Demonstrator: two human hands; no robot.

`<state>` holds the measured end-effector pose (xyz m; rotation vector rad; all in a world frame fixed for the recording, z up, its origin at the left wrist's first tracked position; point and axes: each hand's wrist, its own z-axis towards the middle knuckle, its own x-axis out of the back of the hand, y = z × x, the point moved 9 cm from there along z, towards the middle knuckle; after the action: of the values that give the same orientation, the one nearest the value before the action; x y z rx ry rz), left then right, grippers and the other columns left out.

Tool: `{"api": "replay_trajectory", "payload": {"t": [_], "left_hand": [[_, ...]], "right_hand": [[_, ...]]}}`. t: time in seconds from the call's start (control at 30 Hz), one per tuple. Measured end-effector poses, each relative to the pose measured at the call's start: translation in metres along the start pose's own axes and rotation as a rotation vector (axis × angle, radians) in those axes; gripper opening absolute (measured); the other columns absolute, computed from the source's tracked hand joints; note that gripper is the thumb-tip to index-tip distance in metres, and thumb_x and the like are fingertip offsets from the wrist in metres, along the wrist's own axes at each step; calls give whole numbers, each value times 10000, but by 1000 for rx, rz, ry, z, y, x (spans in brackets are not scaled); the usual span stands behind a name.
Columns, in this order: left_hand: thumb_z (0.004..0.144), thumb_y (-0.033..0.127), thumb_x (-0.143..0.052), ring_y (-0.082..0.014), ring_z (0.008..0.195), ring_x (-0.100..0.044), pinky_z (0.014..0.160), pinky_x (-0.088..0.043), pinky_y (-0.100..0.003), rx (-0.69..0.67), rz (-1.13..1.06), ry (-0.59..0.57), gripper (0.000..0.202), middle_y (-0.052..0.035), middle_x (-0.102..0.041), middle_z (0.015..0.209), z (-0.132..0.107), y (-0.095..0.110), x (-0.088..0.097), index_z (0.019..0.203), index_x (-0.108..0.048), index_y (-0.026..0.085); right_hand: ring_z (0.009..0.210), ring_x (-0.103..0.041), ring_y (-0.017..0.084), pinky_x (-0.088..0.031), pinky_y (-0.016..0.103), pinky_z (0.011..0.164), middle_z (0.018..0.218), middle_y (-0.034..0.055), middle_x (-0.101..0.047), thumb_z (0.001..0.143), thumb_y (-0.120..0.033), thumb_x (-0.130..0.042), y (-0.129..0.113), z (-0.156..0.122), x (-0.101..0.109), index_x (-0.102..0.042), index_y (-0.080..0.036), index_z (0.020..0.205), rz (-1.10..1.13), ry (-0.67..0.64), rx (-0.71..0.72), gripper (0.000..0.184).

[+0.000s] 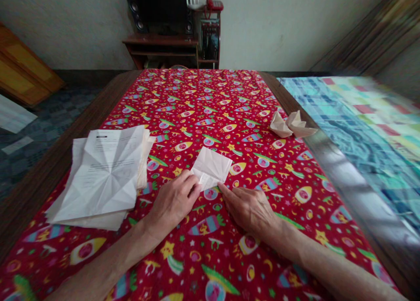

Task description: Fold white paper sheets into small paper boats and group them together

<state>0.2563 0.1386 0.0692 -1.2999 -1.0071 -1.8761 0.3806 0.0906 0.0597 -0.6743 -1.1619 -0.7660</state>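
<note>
A small folded sheet of white paper (215, 163), crossed by creases, lies on the red patterned cloth (210, 248) in front of me. At its lower left edge, my left hand (179, 194) has its fingers curled in and grips the paper. My right hand (249, 207) rests on the cloth with its index finger stretched to the sheet's lower right corner, touching it. The other right fingers are bent, and the thumb's position is hard to make out. Some faint print shows on the paper's lower flap.
Left of my hands lies a stack of creased, printed sheets (108, 178). Two folded paper shapes (290, 125) stand near the table's right edge. A bed with a checked cover (348, 130) adjoins that side. Beyond the table are a desk (160, 43) with a monitor and a red telephone (214, 4).
</note>
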Motion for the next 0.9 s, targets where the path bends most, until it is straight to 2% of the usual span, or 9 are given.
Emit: {"api": "replay_trajectory", "payload": {"t": [0.23, 0.4, 0.47, 0.5, 0.53, 0.63, 0.7, 0.8, 0.9], "left_hand": [[875, 188, -525, -121, 634, -538, 564, -370, -241, 6, -19, -22, 141, 18, -537, 756, 2, 0, -1, 735, -539, 186], [880, 184, -517, -124, 638, -545, 554, -395, -236, 25, -25, -49, 128, 19, -541, 772, 1, -2, -7, 753, -532, 189], [883, 187, -522, -131, 684, -565, 588, -434, -233, 26, -38, -36, 51, 6, -548, 829, 0, -2, -8, 841, -550, 185], [884, 186, -528, -141, 733, -579, 622, -459, -237, 24, -40, -12, 66, -10, -554, 885, -1, -1, -5, 943, -555, 177], [886, 181, -530, -153, 798, -589, 666, -480, -245, 15, -37, 18, 185, -32, -554, 953, -1, 0, -2, 1070, -535, 166], [905, 152, -502, -191, 996, -567, 808, -500, -296, -96, 27, 61, 398, -85, -527, 1163, -2, 12, 5, 1294, -433, 189], [916, 143, -481, -205, 1054, -545, 867, -488, -330, -255, 100, 17, 341, -64, -535, 1231, -4, 29, 3, 1250, -495, 211], [923, 143, -465, -210, 1122, -520, 960, -442, -347, -448, 187, -30, 299, -46, -582, 1231, -9, 51, -3, 1211, -541, 152], [914, 114, -433, -217, 1170, -504, 1031, -387, -343, -460, 267, -49, 354, -84, -585, 1250, -13, 58, -9, 1255, -519, 80]], "right_hand": [[509, -529, 117, -205, 284, 460, 635, -9, -618, 905, -170, -452, 2, 1, -4, -559, -127, 1232, 12, -78, -48, 346], [479, -522, 116, -202, 279, 439, 630, 0, -613, 844, -109, -469, 4, 2, -5, -533, -81, 1260, -14, -98, -52, 423], [457, -504, 111, -199, 276, 431, 613, -3, -601, 856, -130, -460, 5, 2, -6, -540, -86, 1254, -30, -97, -47, 409], [453, -500, 111, -199, 275, 430, 610, -3, -597, 864, -140, -452, 5, 1, -6, -541, -90, 1254, -39, -93, -44, 404], [458, -502, 111, -200, 274, 430, 610, -1, -597, 870, -146, -443, 5, 2, -6, -539, -91, 1256, -48, -87, -39, 401], [484, -520, 115, -209, 273, 434, 618, 5, -604, 870, -135, -429, 4, 2, -5, -528, -80, 1263, -58, -84, -29, 409], [479, -516, 113, -206, 272, 431, 613, 5, -604, 863, -122, -428, 4, 4, -5, -530, -75, 1258, -59, -100, -31, 410], [470, -509, 108, -193, 274, 428, 615, 4, -607, 856, -112, -434, 5, 5, -6, -538, -88, 1250, -66, -139, -51, 408], [471, -505, 109, -179, 279, 432, 610, 7, -602, 865, -109, -424, 4, 5, -8, -557, -102, 1227, -98, -160, -69, 386]]}}
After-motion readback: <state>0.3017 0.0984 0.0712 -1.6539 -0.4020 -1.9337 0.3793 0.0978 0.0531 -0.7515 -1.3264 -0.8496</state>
